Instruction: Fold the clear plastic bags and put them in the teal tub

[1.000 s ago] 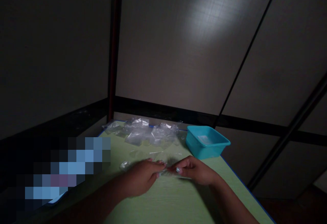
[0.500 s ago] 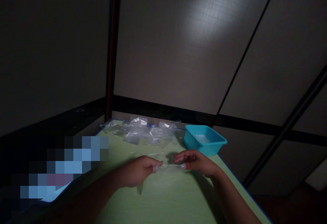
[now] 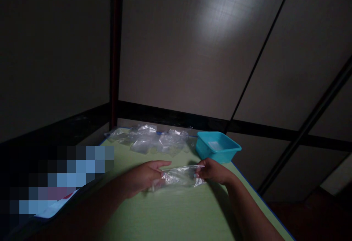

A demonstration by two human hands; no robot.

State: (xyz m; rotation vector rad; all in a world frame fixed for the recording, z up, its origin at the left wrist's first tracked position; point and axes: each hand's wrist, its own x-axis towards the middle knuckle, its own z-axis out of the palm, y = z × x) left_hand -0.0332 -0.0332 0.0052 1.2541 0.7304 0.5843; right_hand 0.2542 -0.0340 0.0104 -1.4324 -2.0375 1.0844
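**Clear plastic bag [image 3: 178,175] stretched between the left hand [image 3: 147,177] and the right hand [image 3: 213,171]**

Wall panels [image 3: 176,58], dark grey-brown and divided by black strips, rise beyond the far side of the table; a diffuse patch of light falls on the middle panel. The green table [image 3: 170,211], with a blue edge, extends from the near side to the foot of the panels. Clear plastic pieces [image 3: 162,141], crumpled and overlapping, form a glossy spread along its far left and far middle portion. At the near left, a pale object [image 3: 51,211] with a blue edge is mostly obscured by pixelation and cannot be identified. A turquoise basin [image 3: 217,153] stands upright at the far right of the table, to the right of the plastic pieces and beyond the right hand. Left hand: the forefinger points out to the right, apart from the rest, while the thumb and the other fingers are clamped on the left end of the bag. Right hand: fingers curled, with the thumb pressed on the bag's right end. The bag, thin and wrinkled, lies between the two hands, nearer than the plastic pieces; whether its lower part touches the table cannot be told. A small whitish patch [image 3: 213,145] is visible inside the basin.
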